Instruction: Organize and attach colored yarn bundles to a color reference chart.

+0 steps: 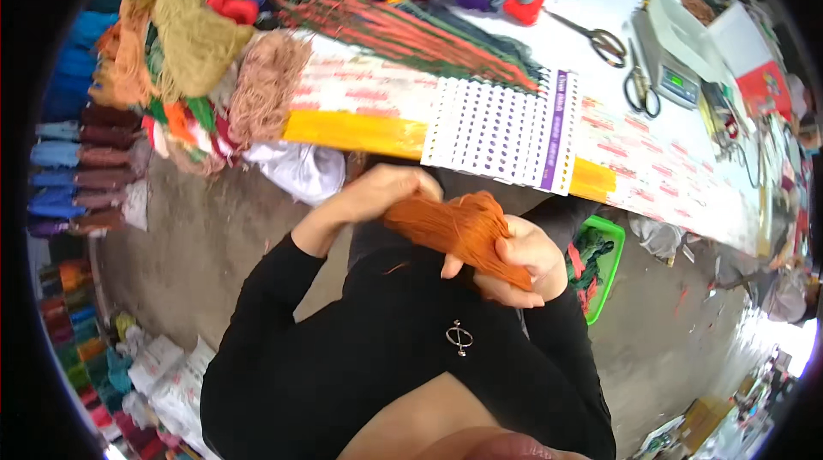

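Observation:
A rust-orange skein of yarn (454, 224) is stretched between my hands above my lap, just short of the table's front edge. My left hand (387, 187) is closed round its left end, with the fingertips partly hidden. At the other end my right hand (529, 256) grips the bundle, thumb on top and fingers underneath. Beyond the skein, a white card with rows of holes (489, 134) and a purple stripe lies at the table edge. Coral and dark green threads (420, 36) run from its far edge across the table to the upper left.
Heaped skeins (193, 31) hang over the table's left end. Two pairs of scissors (641, 91) lie at the right, beside a digital scale (677, 74). A green basket (610, 267) with yarn scraps stands on the floor at right. White sacks (176, 374) sit at lower left.

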The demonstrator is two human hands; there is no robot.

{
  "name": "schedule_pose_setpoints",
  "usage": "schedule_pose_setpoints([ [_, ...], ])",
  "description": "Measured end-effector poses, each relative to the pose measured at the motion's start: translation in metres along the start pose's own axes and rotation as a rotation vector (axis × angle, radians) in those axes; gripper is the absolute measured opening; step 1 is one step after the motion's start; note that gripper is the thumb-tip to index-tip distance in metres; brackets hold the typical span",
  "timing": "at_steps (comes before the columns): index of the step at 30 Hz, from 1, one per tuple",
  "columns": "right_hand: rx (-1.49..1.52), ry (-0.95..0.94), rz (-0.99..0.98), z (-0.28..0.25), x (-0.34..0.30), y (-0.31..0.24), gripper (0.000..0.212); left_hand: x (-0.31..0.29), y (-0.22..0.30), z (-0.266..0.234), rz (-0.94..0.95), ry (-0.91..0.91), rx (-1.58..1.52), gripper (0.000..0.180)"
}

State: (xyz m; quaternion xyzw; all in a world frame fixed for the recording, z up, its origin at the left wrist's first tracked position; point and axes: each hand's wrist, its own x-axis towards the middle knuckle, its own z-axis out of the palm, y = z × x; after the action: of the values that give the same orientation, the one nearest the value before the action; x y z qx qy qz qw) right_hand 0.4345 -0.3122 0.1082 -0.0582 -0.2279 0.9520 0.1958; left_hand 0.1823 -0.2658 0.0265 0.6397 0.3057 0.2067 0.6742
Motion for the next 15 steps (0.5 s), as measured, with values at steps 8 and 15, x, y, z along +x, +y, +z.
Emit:
schedule_pose_setpoints([
  [8,0.216,0.067,-0.398,-0.023,-0.026,-0.003,0.038,-0.049,0.039,-0.033,-0.371,-0.124,-0.297,0.066],
  [15,-0.583,0.228,-0.047,0.001,0.038,-0.003,0.034,-0.089,0.155,-0.107,0.752,-0.313,-0.628,0.078],
])
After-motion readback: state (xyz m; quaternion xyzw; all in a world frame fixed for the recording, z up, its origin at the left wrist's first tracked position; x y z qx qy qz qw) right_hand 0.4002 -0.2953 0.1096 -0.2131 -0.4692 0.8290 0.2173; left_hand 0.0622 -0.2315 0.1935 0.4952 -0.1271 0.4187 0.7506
